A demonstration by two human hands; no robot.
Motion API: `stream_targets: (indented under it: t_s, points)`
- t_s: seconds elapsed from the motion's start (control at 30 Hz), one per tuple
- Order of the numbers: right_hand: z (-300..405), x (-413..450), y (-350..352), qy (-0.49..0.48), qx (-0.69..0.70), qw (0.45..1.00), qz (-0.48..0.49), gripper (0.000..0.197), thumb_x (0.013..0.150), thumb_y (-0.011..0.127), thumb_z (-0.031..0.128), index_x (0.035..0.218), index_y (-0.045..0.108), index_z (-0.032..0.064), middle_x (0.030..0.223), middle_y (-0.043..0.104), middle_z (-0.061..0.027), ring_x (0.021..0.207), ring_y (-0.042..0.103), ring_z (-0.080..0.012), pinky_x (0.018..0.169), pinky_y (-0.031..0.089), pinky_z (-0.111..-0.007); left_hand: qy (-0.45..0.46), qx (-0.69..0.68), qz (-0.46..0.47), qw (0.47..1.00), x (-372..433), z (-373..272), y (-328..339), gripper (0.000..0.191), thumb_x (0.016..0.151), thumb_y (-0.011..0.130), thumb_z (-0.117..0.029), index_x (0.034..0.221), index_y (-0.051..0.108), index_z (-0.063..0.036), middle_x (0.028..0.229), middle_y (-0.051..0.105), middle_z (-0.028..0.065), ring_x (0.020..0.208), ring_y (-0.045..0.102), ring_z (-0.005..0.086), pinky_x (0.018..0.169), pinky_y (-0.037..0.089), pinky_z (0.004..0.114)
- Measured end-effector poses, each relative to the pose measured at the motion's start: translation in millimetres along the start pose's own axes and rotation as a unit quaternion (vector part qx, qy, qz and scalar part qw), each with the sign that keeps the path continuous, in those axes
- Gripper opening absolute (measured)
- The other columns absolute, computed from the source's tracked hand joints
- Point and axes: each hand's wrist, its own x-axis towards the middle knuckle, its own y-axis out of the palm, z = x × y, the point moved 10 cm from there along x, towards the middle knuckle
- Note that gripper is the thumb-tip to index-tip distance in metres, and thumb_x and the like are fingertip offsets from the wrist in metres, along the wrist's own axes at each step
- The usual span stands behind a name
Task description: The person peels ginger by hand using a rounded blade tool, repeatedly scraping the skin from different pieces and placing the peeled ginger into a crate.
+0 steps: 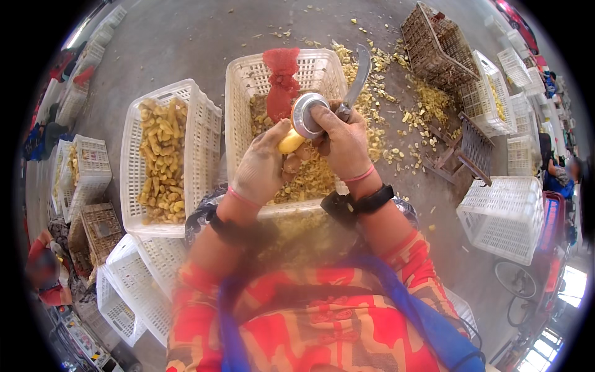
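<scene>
My left hand (260, 162), in a pale, soiled glove, grips a smooth yellow root piece (290, 142); its exact kind is unclear. My right hand (347, 146) holds a round metal lid-like disc (308, 114) against that piece. The same hand also keeps a knife with a curved blade (360, 74), its blade pointing up and away from me. Both hands are above a white plastic crate (239, 83) containing yellow peelings (311, 179). Some brownish round pieces (293, 163) show between my hands. Red mesh (281, 79) hangs over the crate's far rim.
To the left, a white crate (203, 116) holds many yellow root pieces (162, 149). Peelings (430, 100) litter the floor on the right, near a low stool (474, 149) and a dirty crate (439, 49). An upturned-looking white crate (504, 218) stands right. A person (49, 265) sits far left.
</scene>
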Motion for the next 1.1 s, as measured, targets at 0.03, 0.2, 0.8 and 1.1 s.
stream_targets:
  t_s: [0.03,0.2,0.8,1.1]
  points:
    - [0.2,0.2,-0.3,-0.003,-0.004,1.0,0.0,0.018,0.087,0.068,0.02,0.093,0.062,0.0039,0.069,0.062,0.0008,0.05,0.052,-0.004,0.042,0.037,-0.019,0.011,0.006,0.041,0.999,-0.2,-0.8,-0.6,0.022,0.091,0.048,-0.007,0.112,0.055,-0.0041,0.078,0.056,0.0021,0.061,0.046,0.0058,0.05,0.038,0.017]
    - [7.8,-1.6,0.7,-0.019,-0.041,0.999,-0.001,0.015,0.087,0.067,0.019,0.091,0.061,0.0053,0.068,0.061,0.0,0.05,0.052,-0.0054,0.042,0.037,-0.019,0.003,0.087,0.007,0.996,-1.5,-4.6,-5.2,0.02,0.093,0.046,-0.01,0.11,0.056,-0.0059,0.077,0.054,0.0011,0.059,0.044,0.005,0.049,0.035,0.017]
    - [18.6,-1.7,1.4,-0.126,-0.203,0.969,0.058,0.012,0.084,0.07,0.011,0.092,0.063,0.0047,0.071,0.063,0.0003,0.055,0.055,-0.0045,0.046,0.041,-0.017,-0.021,-0.104,0.043,0.993,5.1,2.1,-8.3,0.025,0.097,0.04,-0.017,0.109,0.055,-0.0007,0.066,0.048,-0.0022,0.049,0.037,0.0036,0.043,0.029,0.018]
    - [26.8,-4.3,-23.5,-0.067,-0.068,0.994,-0.051,0.011,0.086,0.069,0.015,0.088,0.062,0.0061,0.065,0.059,0.002,0.048,0.048,-0.0025,0.041,0.035,-0.017,0.005,-0.007,0.0,1.0,-0.2,-7.4,0.0,0.026,0.097,0.042,-0.025,0.106,0.056,-0.0058,0.066,0.052,0.0005,0.045,0.035,0.0045,0.04,0.027,0.018]
